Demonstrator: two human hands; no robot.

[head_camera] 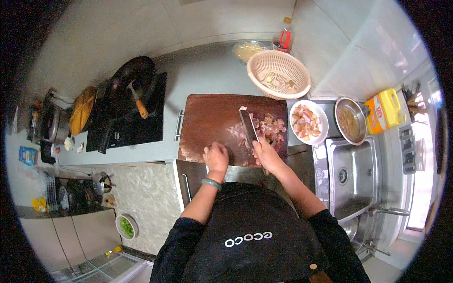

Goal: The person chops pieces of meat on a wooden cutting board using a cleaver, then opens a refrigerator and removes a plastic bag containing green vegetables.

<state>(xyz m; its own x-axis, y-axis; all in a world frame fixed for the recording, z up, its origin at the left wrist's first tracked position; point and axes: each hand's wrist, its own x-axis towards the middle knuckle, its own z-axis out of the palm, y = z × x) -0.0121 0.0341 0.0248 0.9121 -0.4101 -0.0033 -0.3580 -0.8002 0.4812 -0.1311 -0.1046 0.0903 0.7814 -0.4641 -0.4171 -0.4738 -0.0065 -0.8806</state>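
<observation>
My right hand (pixel 266 155) grips a cleaver (pixel 249 125), its blade angled over the chopped raw meat (pixel 270 129) on a dark wooden cutting board (pixel 207 116). A few small pieces lie left of the blade, and one pale piece is near its far end. The larger heap spreads to the right. My left hand (pixel 216 157) is at the board's near edge, left of the meat, its fingers curled down. Whether anything is inside those fingers is hidden. To the right of the board sits a white bowl of cut meat pieces (pixel 294 136).
Behind the board stands a plastic colander (pixel 299 76), beside a sauce bottle (pixel 285 35). A metal bowl (pixel 362 132) and a yellow jug (pixel 384 111) stand above the sink (pixel 357 191). At left, a wok (pixel 132 72) sits on the cooktop (pixel 139 132) with a wooden-handled spatula (pixel 141 108).
</observation>
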